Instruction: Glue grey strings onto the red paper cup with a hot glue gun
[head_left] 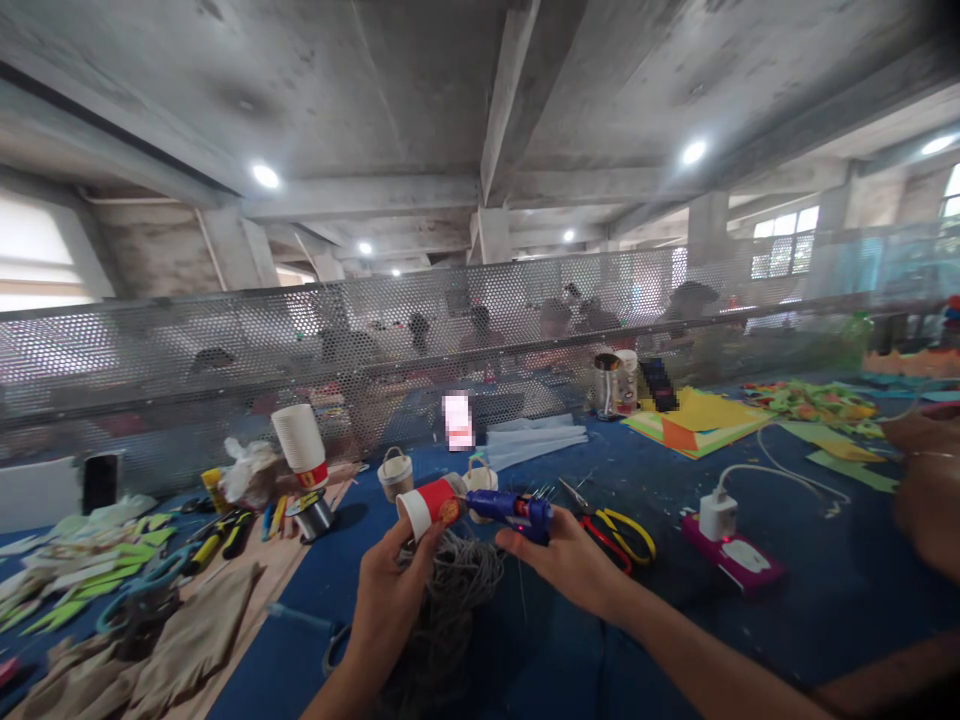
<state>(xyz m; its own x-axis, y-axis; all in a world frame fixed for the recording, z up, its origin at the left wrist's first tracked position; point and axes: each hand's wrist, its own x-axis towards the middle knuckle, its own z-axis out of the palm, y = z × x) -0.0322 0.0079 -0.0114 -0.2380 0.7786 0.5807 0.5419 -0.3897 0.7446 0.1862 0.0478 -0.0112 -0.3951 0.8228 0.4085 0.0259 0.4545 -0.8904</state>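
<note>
My left hand point(390, 590) is closed round a paper cup point(429, 503), red and white, held on its side with the open mouth facing left. My right hand point(564, 562) grips a blue glue gun point(514, 511) with its nozzle against the cup's base end. Beneath both hands lies a bundle of grey twine point(454, 590) on the blue table point(525, 650). Two small cup baskets with handles point(395, 474) stand just behind the cup.
Yellow-handled scissors point(622, 535) lie right of my right hand. A white charger point(718, 516) sits on a pink box. A stack of cups point(300, 445), pliers and green paper cutouts point(82, 580) fill the left. Coloured paper point(697, 420) lies far right. A perforated screen point(450, 340) divides the table; another person's arm point(926, 500) is at right.
</note>
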